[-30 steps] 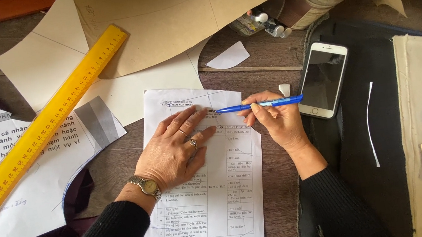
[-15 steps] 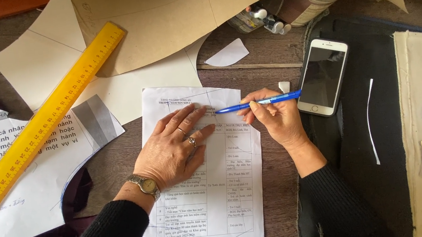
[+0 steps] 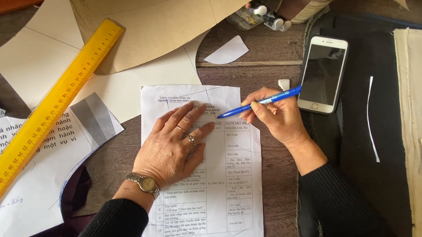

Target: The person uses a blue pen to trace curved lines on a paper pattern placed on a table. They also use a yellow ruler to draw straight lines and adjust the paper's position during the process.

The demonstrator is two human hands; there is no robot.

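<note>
Pinned printed sheet (image 3: 206,188) flat, centre frame, with spread left hand (image 3: 172,150); pinched blue pen (image 3: 260,102) in right hand (image 3: 275,118), tip down (poised for marking).

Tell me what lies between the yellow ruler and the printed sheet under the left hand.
In the head view, a grey-striped paper piece and bare wooden tabletop lie between the yellow ruler and the printed sheet.

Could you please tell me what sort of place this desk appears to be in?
Probably a sewing or tailoring workroom: cut paper patterns, a long yellow ruler and dark fabric cover the wooden table, while the right hand holds a pen over a printed sheet.
</note>
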